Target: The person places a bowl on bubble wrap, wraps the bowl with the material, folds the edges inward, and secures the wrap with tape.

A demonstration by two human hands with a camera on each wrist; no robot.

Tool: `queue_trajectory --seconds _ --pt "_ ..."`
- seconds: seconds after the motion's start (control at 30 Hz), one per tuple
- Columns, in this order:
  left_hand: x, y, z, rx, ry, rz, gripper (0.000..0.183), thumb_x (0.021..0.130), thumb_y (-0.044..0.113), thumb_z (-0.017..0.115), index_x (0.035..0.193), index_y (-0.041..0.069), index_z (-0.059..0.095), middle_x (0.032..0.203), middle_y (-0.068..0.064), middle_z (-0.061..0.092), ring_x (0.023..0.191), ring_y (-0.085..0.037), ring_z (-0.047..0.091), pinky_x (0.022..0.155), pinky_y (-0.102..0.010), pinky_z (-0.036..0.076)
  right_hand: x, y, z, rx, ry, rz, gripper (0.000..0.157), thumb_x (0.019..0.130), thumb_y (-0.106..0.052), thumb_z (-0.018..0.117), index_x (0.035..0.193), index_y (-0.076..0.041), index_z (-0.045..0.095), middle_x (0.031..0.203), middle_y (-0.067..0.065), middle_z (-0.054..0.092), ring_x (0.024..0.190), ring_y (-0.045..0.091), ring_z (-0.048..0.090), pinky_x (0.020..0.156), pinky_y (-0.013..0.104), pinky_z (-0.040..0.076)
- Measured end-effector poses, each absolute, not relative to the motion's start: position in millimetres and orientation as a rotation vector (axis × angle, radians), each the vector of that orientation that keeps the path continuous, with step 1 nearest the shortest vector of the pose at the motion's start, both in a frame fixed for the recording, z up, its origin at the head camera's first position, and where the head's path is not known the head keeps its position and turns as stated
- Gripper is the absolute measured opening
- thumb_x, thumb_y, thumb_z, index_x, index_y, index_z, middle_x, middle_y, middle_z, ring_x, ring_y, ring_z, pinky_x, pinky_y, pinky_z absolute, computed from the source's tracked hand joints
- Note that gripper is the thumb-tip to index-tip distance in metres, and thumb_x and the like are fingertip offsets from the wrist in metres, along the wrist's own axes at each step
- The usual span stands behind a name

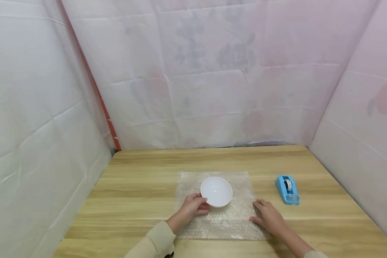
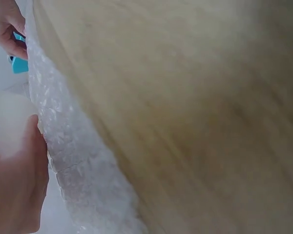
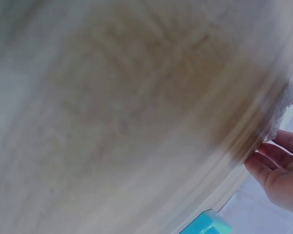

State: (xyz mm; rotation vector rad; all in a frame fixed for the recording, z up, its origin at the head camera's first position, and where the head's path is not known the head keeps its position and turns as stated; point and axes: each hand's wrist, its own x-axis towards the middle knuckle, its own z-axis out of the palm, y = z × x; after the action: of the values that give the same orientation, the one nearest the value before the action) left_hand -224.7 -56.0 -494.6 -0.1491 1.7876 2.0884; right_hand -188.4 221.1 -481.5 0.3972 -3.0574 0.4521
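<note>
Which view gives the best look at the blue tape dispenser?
The head view: the whole blue tape dispenser, roll included, shows unobstructed. The left wrist view catches only pieces behind the right hand; the right wrist view, a part cut by the bottom edge.

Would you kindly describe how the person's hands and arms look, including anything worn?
The left hand and right hand are ungloved. The left sleeve is beige, with a wide cuff; the right sleeve, barely in frame, is similarly pale. A small dark item by the cuff is too cropped to identify.
</note>
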Motion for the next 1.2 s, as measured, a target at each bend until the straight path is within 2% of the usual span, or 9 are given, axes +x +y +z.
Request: queue_trajectory --seconds 0.4,0.5,0.6,0.73,0.87,1.03,1.13,1.2 --pt "-222 -54 -499 -0.112 1.816 2.069 0.045 0.09 0.015 0.057 0.125 -0.01 0.042 0.086 -0.01 0.067 0.074 -0.014 0.066 0.073 -0.037 0.057 -201 226 -476 0.397 -3.064 0.622 0.053 0.066 -0.027 0.081 0.101 0.008 0.061 0.103 0.023 0.058 0.095 0.036 0.057 0.081 0.048 0.049" --pt "-221 -53 -499 -0.121 1.807 2.073 0.047 0.09 0.016 0.056 0.127 -0.01 0.041 0.088 -0.011 0.067 0.075 -0.015 0.066 0.075 -0.037 0.057 -208 226 -473 0.302 -3.053 0.833 0.053 0.071 -0.022 0.078 0.105 0.013 0.057 0.103 0.029 0.058 0.095 0.04 0.057 0.08 0.049 0.049" --pt "-220 -52 -499 -0.126 1.811 2.075 0.049 0.091 0.016 0.056 0.128 -0.011 0.04 0.09 -0.012 0.067 0.076 -0.015 0.066 0.075 -0.037 0.057 -218 223 -470 0.141 -3.026 1.051 0.054 0.082 -0.018 0.068 0.117 0.018 0.047 0.11 0.038 0.054 0.101 0.048 0.054 0.083 0.05 0.049" --pt "-220 -53 -500 -0.133 1.828 2.076 0.048 0.091 0.017 0.055 0.127 -0.011 0.041 0.091 -0.013 0.067 0.077 -0.015 0.066 0.075 -0.036 0.057 -234 217 -463 -0.108 -2.974 1.358 0.059 0.093 -0.02 0.051 0.132 0.018 0.029 0.126 0.043 0.039 0.116 0.053 0.043 0.092 0.054 0.044" --pt "-219 -52 -501 -0.13 1.834 2.076 0.046 0.092 0.018 0.055 0.125 -0.011 0.043 0.091 -0.013 0.066 0.078 -0.014 0.065 0.075 -0.036 0.057 -248 215 -458 -0.293 -2.87 1.713 0.065 0.096 -0.023 0.041 0.14 0.016 0.012 0.138 0.042 0.023 0.126 0.053 0.03 0.102 0.057 0.034" --pt "-219 -51 -501 -0.118 1.829 2.072 0.045 0.092 0.018 0.053 0.125 -0.011 0.044 0.09 -0.01 0.065 0.077 -0.013 0.064 0.076 -0.035 0.056 -259 215 -457 -0.492 -2.697 2.022 0.072 0.096 -0.026 0.039 0.143 0.012 -0.001 0.144 0.04 0.013 0.133 0.05 0.022 0.109 0.054 0.026" --pt "-218 -51 -501 -0.118 1.83 2.07 0.044 0.092 0.019 0.053 0.124 -0.011 0.045 0.088 -0.009 0.064 0.076 -0.013 0.064 0.076 -0.035 0.056 -262 214 -458 -0.546 -2.658 2.001 0.071 0.095 -0.026 0.04 0.143 0.011 0.002 0.143 0.038 0.018 0.132 0.047 0.025 0.107 0.051 0.03" --pt "-218 -51 -502 -0.115 1.836 2.069 0.043 0.093 0.019 0.053 0.123 -0.011 0.045 0.088 -0.009 0.064 0.077 -0.013 0.064 0.075 -0.036 0.056 -264 211 -459 -0.535 -2.663 1.897 0.066 0.095 -0.024 0.041 0.142 0.012 0.012 0.14 0.037 0.026 0.128 0.045 0.033 0.1 0.047 0.038"
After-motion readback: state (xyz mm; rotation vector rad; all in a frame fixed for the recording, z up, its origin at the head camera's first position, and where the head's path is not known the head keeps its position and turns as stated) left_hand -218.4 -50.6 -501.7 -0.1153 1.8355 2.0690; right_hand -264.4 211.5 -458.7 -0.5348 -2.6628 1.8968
